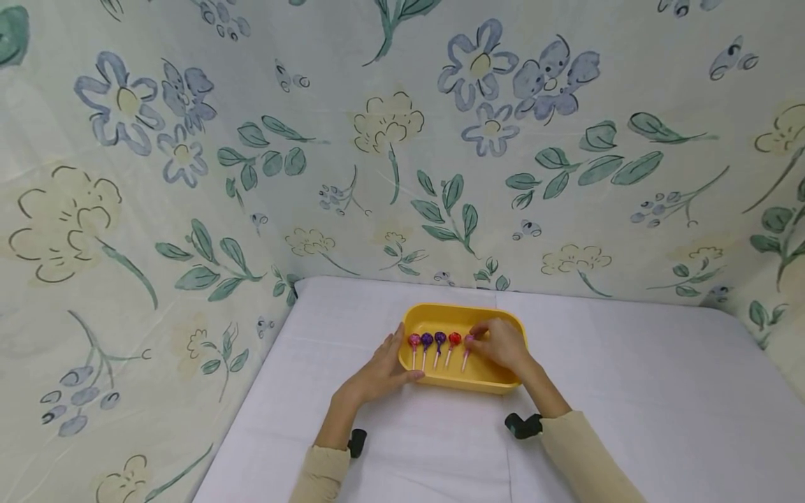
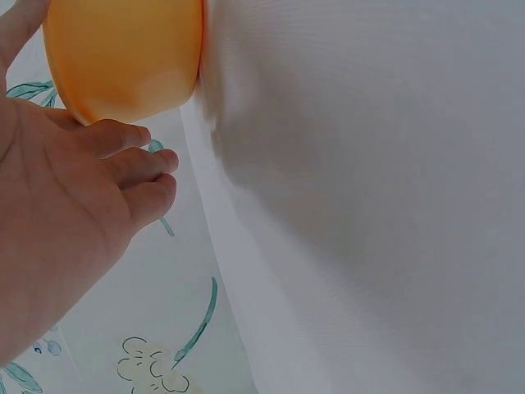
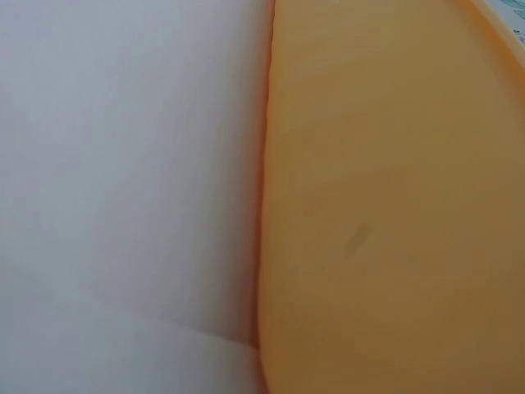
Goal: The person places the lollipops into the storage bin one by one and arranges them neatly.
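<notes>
A yellow tray (image 1: pixel 453 383) lies on the white cloth in the head view, holding several lollipops in a row with their sticks toward the person. From the left come a pink lollipop (image 1: pixel 414 340), two purple lollipops (image 1: pixel 427 339) and a red lollipop (image 1: pixel 455 339). The right hand (image 1: pixel 501 344) reaches over the tray and pinches the head of a pinkish-purple lollipop (image 1: pixel 466 360) at the row's right end. At the tray's left end, the left hand (image 1: pixel 377 370) grips it, thumb by the front corner and fingers along the side. The right wrist view shows the tray without the hand.
White cloth (image 1: pixel 629 391) covers the table around the tray. A floral curtain (image 1: pixel 402 175) hangs behind and to the left. Black wrist devices (image 1: pixel 524 425) are on both forearms, below beige sleeves (image 1: pixel 585 454).
</notes>
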Motion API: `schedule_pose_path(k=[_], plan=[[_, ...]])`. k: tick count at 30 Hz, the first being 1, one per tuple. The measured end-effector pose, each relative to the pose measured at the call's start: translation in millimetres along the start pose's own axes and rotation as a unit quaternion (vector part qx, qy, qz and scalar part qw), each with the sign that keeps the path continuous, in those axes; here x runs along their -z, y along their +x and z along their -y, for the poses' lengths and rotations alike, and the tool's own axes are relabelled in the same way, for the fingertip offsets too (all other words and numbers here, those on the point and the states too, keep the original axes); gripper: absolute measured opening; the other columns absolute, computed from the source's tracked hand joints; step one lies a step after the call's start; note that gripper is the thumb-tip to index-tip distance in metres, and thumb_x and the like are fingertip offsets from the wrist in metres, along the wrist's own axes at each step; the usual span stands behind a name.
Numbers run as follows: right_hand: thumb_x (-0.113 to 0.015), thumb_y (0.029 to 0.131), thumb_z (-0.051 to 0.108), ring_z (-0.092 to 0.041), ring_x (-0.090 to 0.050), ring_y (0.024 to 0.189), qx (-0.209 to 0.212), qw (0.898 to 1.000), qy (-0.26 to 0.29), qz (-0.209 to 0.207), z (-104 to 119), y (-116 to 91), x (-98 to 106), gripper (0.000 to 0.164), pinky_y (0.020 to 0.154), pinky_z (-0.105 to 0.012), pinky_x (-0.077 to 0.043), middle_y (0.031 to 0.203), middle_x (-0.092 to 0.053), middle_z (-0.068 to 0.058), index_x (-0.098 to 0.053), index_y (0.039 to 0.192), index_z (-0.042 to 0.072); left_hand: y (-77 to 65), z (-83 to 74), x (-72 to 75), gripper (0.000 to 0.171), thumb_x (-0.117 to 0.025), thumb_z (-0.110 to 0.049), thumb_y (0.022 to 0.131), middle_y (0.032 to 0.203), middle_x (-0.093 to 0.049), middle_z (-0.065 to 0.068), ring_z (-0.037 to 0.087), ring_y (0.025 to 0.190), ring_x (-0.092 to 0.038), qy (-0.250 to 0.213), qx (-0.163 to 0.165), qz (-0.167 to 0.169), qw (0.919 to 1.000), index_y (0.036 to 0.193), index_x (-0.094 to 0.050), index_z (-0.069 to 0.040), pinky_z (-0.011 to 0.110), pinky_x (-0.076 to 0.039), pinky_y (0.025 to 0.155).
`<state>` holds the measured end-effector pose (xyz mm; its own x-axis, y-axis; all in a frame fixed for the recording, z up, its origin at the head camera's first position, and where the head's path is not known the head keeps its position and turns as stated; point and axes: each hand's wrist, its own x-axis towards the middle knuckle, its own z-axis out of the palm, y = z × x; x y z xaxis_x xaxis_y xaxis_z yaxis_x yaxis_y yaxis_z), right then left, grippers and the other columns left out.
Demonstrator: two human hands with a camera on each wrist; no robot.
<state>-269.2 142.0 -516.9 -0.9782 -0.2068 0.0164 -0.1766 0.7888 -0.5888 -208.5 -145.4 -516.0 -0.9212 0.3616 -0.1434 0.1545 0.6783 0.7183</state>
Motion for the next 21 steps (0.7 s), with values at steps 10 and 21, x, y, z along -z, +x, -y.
schedule_pose_path(k=[10,21], plan=[[-0.081,0.091,0.024,-0.024,-0.062,0.092,-0.011,1.000,0.003,-0.012,-3.9,-1.5,3.0,0.028,0.096,-0.048,-0.057,0.099,-0.078,-0.010,-0.078,0.107,0.002,4.4,-2.4,-1.5,0.105,-0.067,-0.055,0.096,0.176,-0.005,0.010,0.037,0.163,-0.006,0.002,-0.010,0.004,0.9999,0.168,0.001,-0.020,0.059,-0.014,0.131],[-0.070,0.101,0.028,-0.024,-0.063,0.077,-0.013,0.991,0.091,-0.099,-3.8,-26.2,27.9,0.035,0.059,-0.017,-0.051,0.115,-0.071,-0.016,-0.069,0.126,0.004,4.2,1.3,-5.7,0.106,-0.068,-0.056,0.095,0.176,-0.005,0.007,0.036,0.163,-0.007,0.006,0.002,0.006,1.0000,0.168,0.002,-0.023,0.060,-0.016,0.130]])
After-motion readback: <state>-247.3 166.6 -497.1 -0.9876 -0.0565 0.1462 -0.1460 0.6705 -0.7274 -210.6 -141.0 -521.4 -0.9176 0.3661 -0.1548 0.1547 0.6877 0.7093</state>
